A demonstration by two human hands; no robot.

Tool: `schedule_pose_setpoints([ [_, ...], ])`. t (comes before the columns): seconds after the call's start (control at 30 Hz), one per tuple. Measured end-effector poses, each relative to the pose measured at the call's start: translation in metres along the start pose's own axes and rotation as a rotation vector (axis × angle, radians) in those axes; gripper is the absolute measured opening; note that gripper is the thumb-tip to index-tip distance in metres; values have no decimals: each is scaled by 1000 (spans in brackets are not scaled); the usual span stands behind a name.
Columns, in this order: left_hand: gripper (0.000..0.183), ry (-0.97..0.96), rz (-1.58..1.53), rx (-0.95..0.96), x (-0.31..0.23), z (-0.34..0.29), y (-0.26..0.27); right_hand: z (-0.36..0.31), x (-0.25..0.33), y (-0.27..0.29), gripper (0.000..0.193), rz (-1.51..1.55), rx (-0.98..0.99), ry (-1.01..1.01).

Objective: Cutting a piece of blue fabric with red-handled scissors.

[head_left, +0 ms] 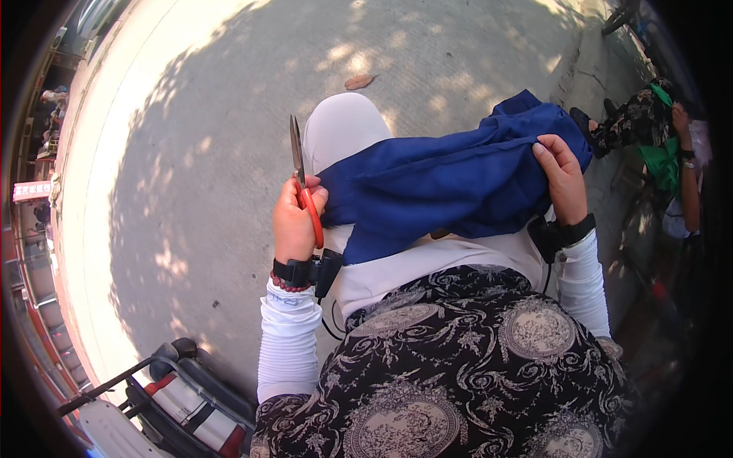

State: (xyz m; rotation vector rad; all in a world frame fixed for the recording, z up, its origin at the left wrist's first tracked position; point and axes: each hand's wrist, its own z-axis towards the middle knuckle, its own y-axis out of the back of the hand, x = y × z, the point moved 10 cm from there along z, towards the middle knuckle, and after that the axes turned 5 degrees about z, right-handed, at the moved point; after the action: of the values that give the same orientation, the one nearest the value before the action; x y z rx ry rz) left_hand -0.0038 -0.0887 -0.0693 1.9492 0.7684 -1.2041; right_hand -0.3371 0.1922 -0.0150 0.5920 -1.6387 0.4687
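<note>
The cloth (450, 179), deep blue, lies across the lap between the two hands, its narrower end at the left hand (298, 214) and its bunched end at the right hand (563, 179). The right thumb and fingers are closed on its upper fold; the left hand is closed round the scissors (304, 183), blades pointing away from the body, and its fingertips seem to nip the cloth too, though whether they truly pinch it I cannot tell. The cloth looks light, soft and perhaps a little slippery, so it should sag and crease between holds; a pinch on a doubled edge at each end, kept taut, would probably serve best. The blades stand just beyond the left fingertips, close to the cloth and the pale knee (343, 126), and are the chief hazard. Near each grip, a black box on the left wrist (328, 271) and another on the right (546, 238) might snag loose folds. Well beyond the right hand sits a co-worker with a green cloth (663, 166); past the left fingers, a dry leaf (360, 82) lies on the pavement (229, 153).
</note>
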Motion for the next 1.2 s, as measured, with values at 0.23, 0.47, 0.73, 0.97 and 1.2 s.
schedule_pose_setpoints([
  [0.23, 25, 0, 27, 117, -35, -12, -22, 1, -2, -5, 15, 26, 41, 5],
  [0.47, 26, -271, 423, 121, -81, 15, -60, -5, 5, -6, 16, -53, 26, 46],
  [0.73, 19, -367, 581, 162, -86, 25, -74, -13, 13, 8, 15, -128, -32, 103],
  [0.97, 12, -106, -74, 332, -81, 21, -56, -15, 20, 13, 12, -265, 13, 131],
  [1.2, 14, 1, -167, 254, -71, 13, -45, -16, 22, 6, 12, -291, 7, 157],
])
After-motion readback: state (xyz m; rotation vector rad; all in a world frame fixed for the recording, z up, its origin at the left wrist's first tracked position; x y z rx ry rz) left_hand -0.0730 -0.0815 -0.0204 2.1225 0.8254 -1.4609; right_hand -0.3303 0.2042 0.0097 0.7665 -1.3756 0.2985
